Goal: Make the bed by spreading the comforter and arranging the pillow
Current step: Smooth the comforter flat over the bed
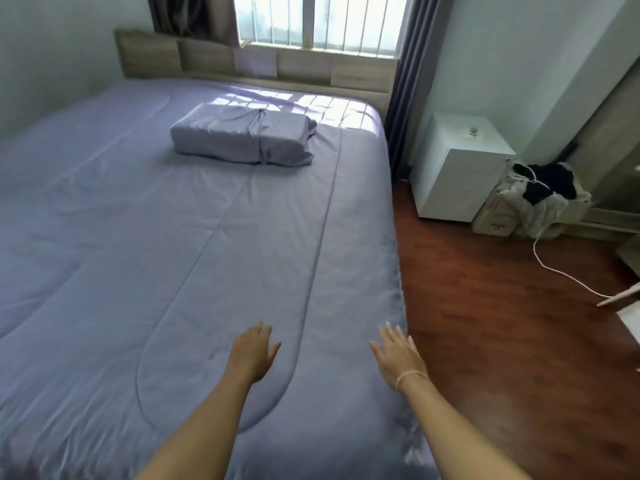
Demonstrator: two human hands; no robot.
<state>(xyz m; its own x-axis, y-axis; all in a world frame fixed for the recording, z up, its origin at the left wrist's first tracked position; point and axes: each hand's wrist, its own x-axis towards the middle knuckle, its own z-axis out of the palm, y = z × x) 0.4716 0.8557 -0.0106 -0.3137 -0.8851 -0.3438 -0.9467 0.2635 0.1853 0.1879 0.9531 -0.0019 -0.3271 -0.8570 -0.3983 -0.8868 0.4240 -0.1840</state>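
Observation:
A lavender comforter lies spread flat over the whole bed, with curved stitch lines running along it. A pillow in a matching lavender case rests on top near the head of the bed, slightly angled. My left hand is stretched out flat over the comforter near the foot, fingers straight, holding nothing. My right hand, a thin band on its wrist, is flat with spread fingers at the comforter's right edge.
A wooden headboard with shelves stands under a barred window. A white cabinet and a bag of clothes sit right of the bed. A white cable trails across the wooden floor.

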